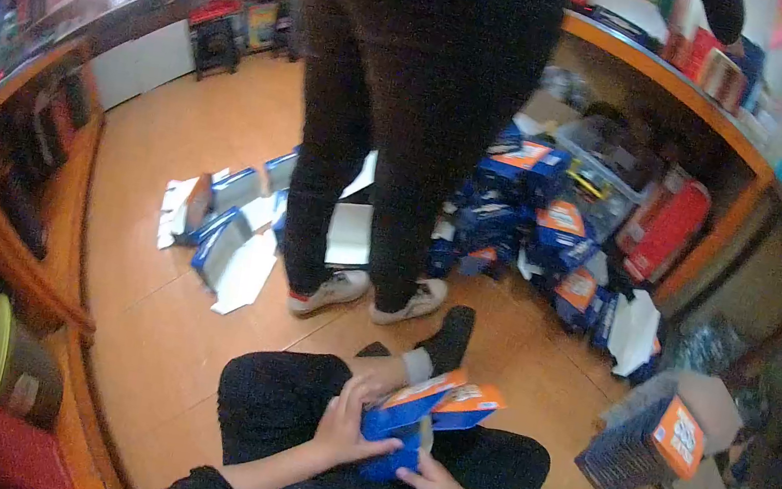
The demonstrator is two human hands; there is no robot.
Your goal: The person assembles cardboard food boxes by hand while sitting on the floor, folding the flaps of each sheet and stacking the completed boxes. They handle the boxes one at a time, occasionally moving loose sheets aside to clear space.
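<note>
Over my lap is a small blue cardboard box (392, 462) with orange-and-white printed flaps folded out at its upper end. My left hand (347, 430) lies along its left side, thumb across the front. At the lower right, my right hand (435, 481) grips the box's edge. Part of the box is covered by my fingers, and what it contains, if anything, cannot be made out. My crossed legs (282, 400) in dark trousers are beneath it.
A person in dark trousers (416, 76) stands right in front of me. Opened blue boxes (226, 250) lie on the floor to the left, more blue boxes (561, 224) are heaped at the right. A larger blue-orange carton (628, 452) stands nearby. Wooden shelving (72, 247) borders the left.
</note>
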